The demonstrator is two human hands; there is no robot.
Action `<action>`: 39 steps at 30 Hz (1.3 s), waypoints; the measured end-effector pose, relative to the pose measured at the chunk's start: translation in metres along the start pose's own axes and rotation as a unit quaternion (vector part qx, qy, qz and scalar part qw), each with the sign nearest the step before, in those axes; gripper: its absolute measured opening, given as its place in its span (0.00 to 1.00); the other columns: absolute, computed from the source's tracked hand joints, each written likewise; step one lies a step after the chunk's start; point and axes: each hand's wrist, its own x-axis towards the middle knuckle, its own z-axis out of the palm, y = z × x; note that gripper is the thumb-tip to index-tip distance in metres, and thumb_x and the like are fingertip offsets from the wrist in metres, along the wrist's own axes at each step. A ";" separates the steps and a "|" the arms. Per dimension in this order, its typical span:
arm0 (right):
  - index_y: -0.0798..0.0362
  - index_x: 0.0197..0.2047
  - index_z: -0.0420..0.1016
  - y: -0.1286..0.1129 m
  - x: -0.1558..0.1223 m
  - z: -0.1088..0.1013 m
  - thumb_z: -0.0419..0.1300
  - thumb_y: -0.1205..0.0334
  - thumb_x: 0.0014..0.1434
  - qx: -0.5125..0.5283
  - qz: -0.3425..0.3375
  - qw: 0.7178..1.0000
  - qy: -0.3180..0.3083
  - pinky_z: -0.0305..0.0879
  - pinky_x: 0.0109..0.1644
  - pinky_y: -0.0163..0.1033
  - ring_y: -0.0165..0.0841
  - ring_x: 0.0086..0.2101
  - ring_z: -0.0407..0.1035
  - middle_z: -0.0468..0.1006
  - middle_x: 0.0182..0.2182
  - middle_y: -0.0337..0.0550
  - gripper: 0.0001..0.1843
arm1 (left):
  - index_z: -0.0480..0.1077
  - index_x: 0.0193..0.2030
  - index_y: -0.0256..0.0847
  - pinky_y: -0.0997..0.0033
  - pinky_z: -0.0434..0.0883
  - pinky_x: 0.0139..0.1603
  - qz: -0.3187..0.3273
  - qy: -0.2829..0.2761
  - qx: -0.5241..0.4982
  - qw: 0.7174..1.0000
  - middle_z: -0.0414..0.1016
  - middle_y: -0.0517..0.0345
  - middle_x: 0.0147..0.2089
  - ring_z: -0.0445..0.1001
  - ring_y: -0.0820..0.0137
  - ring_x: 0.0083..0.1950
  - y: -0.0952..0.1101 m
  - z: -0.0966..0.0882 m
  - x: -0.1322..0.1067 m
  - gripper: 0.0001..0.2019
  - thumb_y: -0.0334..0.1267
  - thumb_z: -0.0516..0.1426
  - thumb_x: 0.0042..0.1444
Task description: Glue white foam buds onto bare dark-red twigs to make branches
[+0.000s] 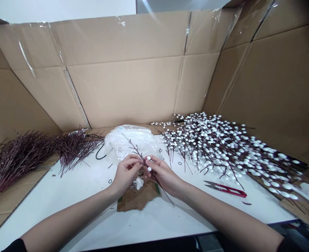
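Both hands meet over the middle of the white table around one dark brown artificial twig (135, 148), which slants from upper left to lower right. My right hand (163, 172) is closed on the twig, with two white berries (149, 167) showing by its thumb. My left hand (127, 173) has its fingers pinched together against the twig; whether a berry is between them is hidden. Under the hands lie a torn piece of brown cardboard (138, 201) and a small whitish lump (138, 183). Just beyond sits a clear plastic bag (128, 138) of white berries.
Bare brown twigs (26, 155) are bundled at the left, with a smaller pile (74, 147) beside them. White-berried branches (209, 143) are heaped at the right. Red-handled thread snips (225, 188) lie in front of them. Cardboard walls (128, 91) enclose the table (73, 196).
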 end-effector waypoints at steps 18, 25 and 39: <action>0.56 0.25 0.71 -0.009 -0.001 0.000 0.69 0.58 0.44 0.043 -0.039 0.998 0.038 0.65 0.31 0.36 0.22 0.20 0.55 0.70 0.24 0.35 0.12 | 0.73 0.31 0.38 0.66 0.65 0.39 0.072 -0.103 0.504 0.855 0.72 0.50 0.32 0.71 0.63 0.36 -0.036 -0.074 0.053 0.08 0.32 0.52 0.54; 0.56 0.24 0.70 -0.005 0.002 -0.005 0.68 0.59 0.46 0.037 -0.049 0.997 0.039 0.62 0.28 0.34 0.23 0.21 0.58 0.68 0.21 0.35 0.11 | 0.73 0.30 0.39 0.69 0.66 0.34 0.055 -0.131 0.484 0.863 0.72 0.54 0.31 0.71 0.65 0.33 -0.042 -0.079 0.057 0.05 0.30 0.55 0.47; 0.56 0.25 0.68 -0.006 0.001 -0.006 0.63 0.57 0.53 0.005 -0.076 0.997 0.017 0.64 0.29 0.34 0.26 0.23 0.62 0.67 0.20 0.36 0.13 | 0.71 0.32 0.38 0.68 0.67 0.33 0.035 -0.100 0.358 0.928 0.75 0.54 0.30 0.72 0.67 0.31 -0.019 -0.069 0.052 0.05 0.36 0.56 0.51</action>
